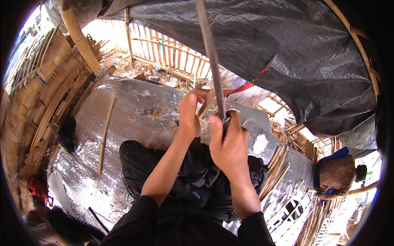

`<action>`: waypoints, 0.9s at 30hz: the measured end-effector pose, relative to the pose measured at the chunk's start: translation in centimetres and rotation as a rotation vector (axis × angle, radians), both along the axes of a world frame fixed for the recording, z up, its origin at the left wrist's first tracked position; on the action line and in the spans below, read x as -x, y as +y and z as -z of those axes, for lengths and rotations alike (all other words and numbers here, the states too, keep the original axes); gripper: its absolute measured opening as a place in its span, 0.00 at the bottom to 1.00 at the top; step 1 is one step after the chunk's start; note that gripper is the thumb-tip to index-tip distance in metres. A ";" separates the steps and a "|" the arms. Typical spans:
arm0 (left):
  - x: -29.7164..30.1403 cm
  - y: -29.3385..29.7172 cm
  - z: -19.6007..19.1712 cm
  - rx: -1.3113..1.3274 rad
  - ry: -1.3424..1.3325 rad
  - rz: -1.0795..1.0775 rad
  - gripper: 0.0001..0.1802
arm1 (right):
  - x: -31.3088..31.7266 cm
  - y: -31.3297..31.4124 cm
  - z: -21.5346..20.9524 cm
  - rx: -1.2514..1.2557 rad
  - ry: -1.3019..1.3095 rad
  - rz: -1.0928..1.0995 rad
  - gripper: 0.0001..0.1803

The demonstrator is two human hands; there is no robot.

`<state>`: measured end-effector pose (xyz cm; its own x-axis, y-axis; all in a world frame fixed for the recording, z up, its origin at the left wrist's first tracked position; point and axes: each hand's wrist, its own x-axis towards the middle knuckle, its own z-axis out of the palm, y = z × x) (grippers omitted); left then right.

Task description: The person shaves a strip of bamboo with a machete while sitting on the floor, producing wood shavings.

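My left hand (190, 115) is closed, its fingers pinching a thin pale bamboo strip (208, 102) in front of my lap. Close beside it, my right hand (230, 143) is wrapped round the lower end of a long, narrow, dark blade (211, 51), which looks like a long knife. The blade rises steeply toward the top of the view, and its handle is hidden in my grip. Where strip and blade come close together, my fingers cover part of both, so I cannot tell whether they touch. Fine shavings (158, 112) lie on the sheet beyond my hands.
I sit on a shiny grey sheet (135, 92). One bamboo stick (107, 135) lies to the left, a bundle of strips (276, 170) to the right. Woven bamboo (45, 98) stands at left. A black tarp (295, 53) hangs overhead; a brown rounded thing (335, 174) sits far right.
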<state>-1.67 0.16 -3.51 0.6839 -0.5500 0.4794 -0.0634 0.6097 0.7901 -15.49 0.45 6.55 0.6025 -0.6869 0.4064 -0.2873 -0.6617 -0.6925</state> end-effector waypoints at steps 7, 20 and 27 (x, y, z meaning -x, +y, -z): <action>-0.3 2.8 0.4 0.195 -0.070 0.229 0.29 | 0.6 2.9 1.3 -0.018 -0.051 -0.114 0.19; 2.2 3.9 -0.6 0.095 -0.178 0.024 0.32 | 2.1 3.2 1.9 -0.189 -0.118 -0.190 0.22; 0.8 3.5 -1.4 0.039 -0.274 0.226 0.33 | 3.5 2.2 1.5 -0.189 -0.094 -0.187 0.23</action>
<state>-2.46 3.64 -2.16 0.3900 -0.6508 0.6514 -0.1296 0.6616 0.7386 -18.96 2.61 5.07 0.6919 -0.6361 0.3415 -0.1014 -0.5539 -0.8264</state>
